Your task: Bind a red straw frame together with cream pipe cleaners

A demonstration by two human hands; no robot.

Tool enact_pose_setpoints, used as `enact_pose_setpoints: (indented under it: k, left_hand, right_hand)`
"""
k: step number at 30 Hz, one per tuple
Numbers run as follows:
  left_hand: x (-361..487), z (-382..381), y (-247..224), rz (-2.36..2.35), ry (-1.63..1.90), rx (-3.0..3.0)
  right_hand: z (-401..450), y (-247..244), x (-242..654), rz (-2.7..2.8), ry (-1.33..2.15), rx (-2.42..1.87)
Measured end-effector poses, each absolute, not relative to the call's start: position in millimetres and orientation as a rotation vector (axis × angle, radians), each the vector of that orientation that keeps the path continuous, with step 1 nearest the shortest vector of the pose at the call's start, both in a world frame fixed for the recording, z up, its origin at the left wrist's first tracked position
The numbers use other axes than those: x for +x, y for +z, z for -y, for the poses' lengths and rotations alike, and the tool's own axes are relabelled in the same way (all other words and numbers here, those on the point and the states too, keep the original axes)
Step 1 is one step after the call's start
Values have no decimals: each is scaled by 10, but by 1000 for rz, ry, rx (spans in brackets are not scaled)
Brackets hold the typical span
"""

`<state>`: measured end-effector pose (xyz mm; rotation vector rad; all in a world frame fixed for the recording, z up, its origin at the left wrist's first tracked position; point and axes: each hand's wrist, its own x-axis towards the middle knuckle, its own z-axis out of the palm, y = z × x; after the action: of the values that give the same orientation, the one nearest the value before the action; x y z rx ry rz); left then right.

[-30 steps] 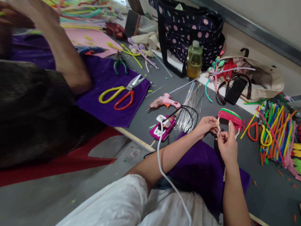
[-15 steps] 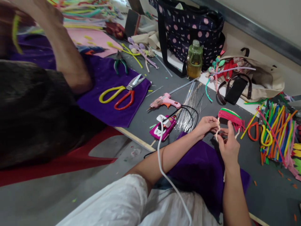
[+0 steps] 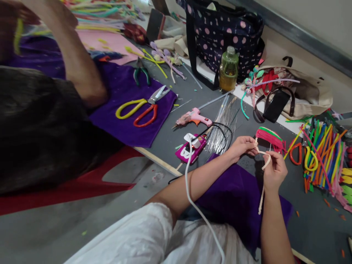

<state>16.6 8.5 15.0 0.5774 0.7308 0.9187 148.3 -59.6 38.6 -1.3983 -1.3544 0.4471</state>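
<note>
A pink-red fuzzy piece with a green and cream edge (image 3: 268, 137) stands above my hands, joined to a cream pipe cleaner (image 3: 266, 162). My left hand (image 3: 243, 147) pinches the cream strand near the left end of the piece. With fingers closed, my right hand (image 3: 275, 169) grips the same strand, which bends in a loop between the hands. A long cream end (image 3: 261, 201) hangs below my right hand. Purple cloth (image 3: 231, 198) lies beneath my forearms.
On the grey table (image 3: 310, 220) are a pink glue gun (image 3: 194, 117), scissors (image 3: 147, 106), a green bottle (image 3: 228, 69), a dotted bag (image 3: 220, 40) and coloured pipe cleaners (image 3: 326, 157). A white cable (image 3: 189, 190) crosses my left arm. Another person's arm (image 3: 79, 58) is at left.
My right hand has moved slightly right, and its raised finger has closed down onto the cream strand. The strand now stretches between both hands. My left hand has barely moved.
</note>
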Motion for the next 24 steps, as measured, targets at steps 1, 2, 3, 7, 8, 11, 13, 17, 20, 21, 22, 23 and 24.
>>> enact_pose_setpoints:
  k: [1,2,3,7,8,11,13,17,20,21,22,23,24]
  left_hand:
    - [166,-84,155,-733,919,576]
    - [166,-84,159,-735,920,576]
    - [166,-82,162,-736,923,575]
    - [165,-77,162,-734,937,570]
    - [166,-76,158,-733,939,569]
    - [168,-78,137,-731,949,571]
    - [169,-81,123,-735,958,573]
    - [171,-82,119,-735,952,573]
    - [175,-82,130,-741,947,569]
    - [177,-82,133,-744,946,571]
    - [179,-82,134,-747,945,574]
    - [182,-83,133,-749,943,577]
    - [184,-85,131,-751,942,580]
  right_hand:
    - [597,382,1492,1371,513,-1390]
    - [597,384,1503,1425,579,-1369]
    - [595,391,1515,1502,639,-1338]
    - [579,477,1549,1838,715,-1182]
    - [576,506,1551,1906,698,-1153]
    - [578,580,1533,2086,636,-1105]
    - [593,603,1504,2186,613,-1082]
    - [640,583,1457,2074,573,-1079]
    - [657,559,1462,1600,561,-1195]
    - [653,556,1471,1408,589,-1236]
    - [643,556,1484,1223,632,-1264]
    - [628,557,1500,1059,682,-1277]
    - [607,557,1521,928,735,-1278]
